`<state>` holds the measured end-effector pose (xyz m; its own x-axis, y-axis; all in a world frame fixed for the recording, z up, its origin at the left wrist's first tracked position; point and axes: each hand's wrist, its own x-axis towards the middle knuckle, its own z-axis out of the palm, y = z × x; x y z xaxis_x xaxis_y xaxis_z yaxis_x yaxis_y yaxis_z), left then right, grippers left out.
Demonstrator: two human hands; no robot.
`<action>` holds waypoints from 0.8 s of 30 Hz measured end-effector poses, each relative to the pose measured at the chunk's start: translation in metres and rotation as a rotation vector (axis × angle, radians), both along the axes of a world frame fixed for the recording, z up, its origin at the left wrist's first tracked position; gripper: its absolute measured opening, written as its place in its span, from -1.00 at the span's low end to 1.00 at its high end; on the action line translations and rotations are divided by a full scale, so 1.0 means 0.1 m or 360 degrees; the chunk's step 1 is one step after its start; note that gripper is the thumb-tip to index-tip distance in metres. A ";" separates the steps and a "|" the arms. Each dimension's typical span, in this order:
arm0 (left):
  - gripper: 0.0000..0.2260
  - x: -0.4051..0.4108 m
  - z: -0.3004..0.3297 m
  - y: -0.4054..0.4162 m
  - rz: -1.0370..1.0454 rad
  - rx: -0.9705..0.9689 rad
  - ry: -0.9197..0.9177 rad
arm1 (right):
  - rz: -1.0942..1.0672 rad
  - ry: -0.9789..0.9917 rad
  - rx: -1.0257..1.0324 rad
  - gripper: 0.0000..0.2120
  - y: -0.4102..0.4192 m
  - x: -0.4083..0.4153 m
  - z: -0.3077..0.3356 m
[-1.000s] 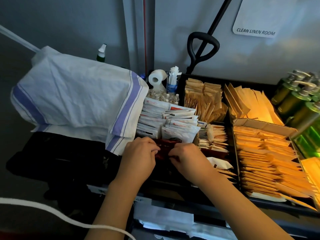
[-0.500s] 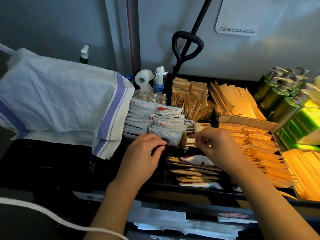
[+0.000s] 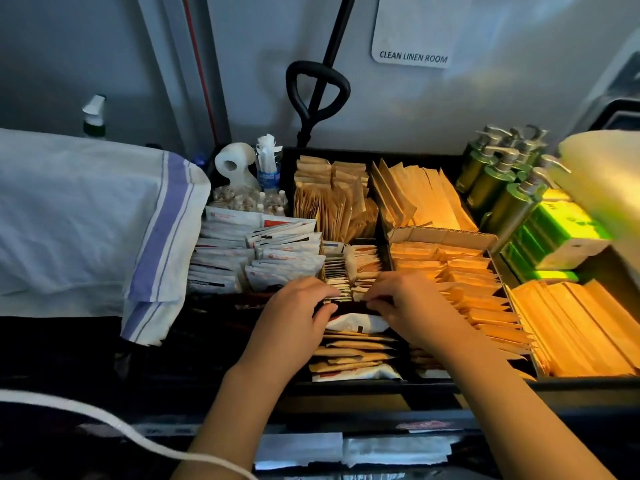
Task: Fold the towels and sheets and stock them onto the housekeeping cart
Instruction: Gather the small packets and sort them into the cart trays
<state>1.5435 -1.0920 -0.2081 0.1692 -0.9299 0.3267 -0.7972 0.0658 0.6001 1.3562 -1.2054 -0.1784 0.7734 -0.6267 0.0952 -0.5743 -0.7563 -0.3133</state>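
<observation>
Our left hand (image 3: 294,315) and right hand (image 3: 407,306) both pinch a dark divider strip (image 3: 349,308) among the sachets; the striped folded towel (image 3: 104,216) lies on the housekeeping cart's (image 3: 346,384) left side.

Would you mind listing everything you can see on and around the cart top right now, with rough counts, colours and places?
folded towel: one, white with blue stripes, cart top at the left
spray bottle: one, white nozzle, behind the towel
toilet roll: one, white, back of the tray
small bottles: several, clear, beneath the roll
white sachets: many, white with red print, left compartment
brown packets: many, tan, back centre compartment
cardboard box: one, brown, holds tan packets, right of centre
pump bottles: several, green, back right
door sign: one, white, on the wall
black handle: one, behind the tray
left hand: fingers curled on a dark divider
right hand: fingers curled on the same divider
</observation>
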 end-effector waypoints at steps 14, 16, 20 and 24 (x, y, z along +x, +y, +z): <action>-0.87 0.41 0.18 0.23 0.0282 -0.0418 0.0296 | 0.0158 -0.0644 0.0144 -0.85 0.22 0.33 0.33; -0.87 0.53 0.22 0.31 0.0286 -0.0469 0.0289 | 0.0185 -0.0620 0.0173 -0.85 0.27 0.46 0.29; -0.80 0.68 0.25 0.49 0.0261 -0.0514 0.0285 | 0.0231 -0.0614 0.0218 -0.89 0.38 0.69 0.17; -0.77 0.86 0.15 0.69 0.0426 -0.0392 0.0445 | 0.0107 -0.0728 0.0321 -0.91 0.48 0.85 0.05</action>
